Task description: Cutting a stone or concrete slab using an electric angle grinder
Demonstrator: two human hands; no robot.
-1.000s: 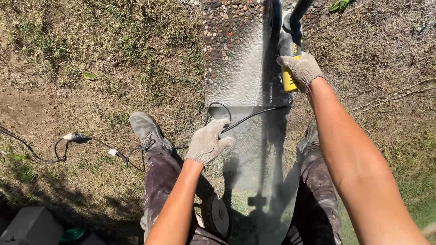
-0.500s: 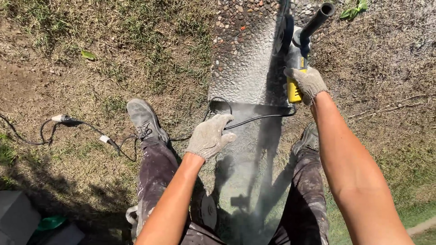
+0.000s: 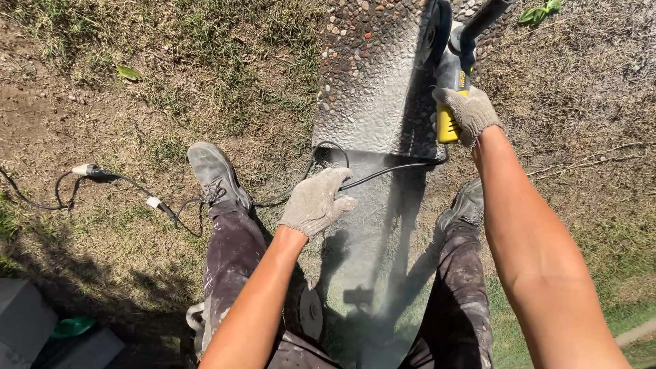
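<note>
Angle grinder (image 3: 451,89): a yellow-and-grey power tool, positioned at the upper right of the view, along the right edge of a pebble-surfaced concrete slab (image 3: 372,82). The grinder's disc guard (image 3: 432,31) stands on edge against the slab surface. A dark side handle (image 3: 482,17) projects up and to the right from the tool head.

Right hand (image 3: 468,113): gloved in a knit work glove, closed around the yellow rear body of the grinder. The bare forearm extends back toward the lower right of the view.

Left hand (image 3: 316,201): gloved likewise, fingers loosely curled with the palm down, above the lower, dust-covered part of the slab. It is just beside the black power cable (image 3: 383,171); whether it actually grips the cable cannot be told.

Cable routing: the cable leaves the rear of the grinder, curves along the slab near the left hand, loops once at the slab's left edge, then runs across the ground to a plug connection (image 3: 89,169) at the left.

Stance: the person straddles the slab. The left boot (image 3: 215,174) rests on the dry grass (image 3: 171,82) to the left of the slab; the right boot (image 3: 465,205) rests at its right edge. The trousers (image 3: 232,260) are dark and spattered with pale marks.

A grey block (image 3: 24,318) lies in shadow at the lower left corner
</note>
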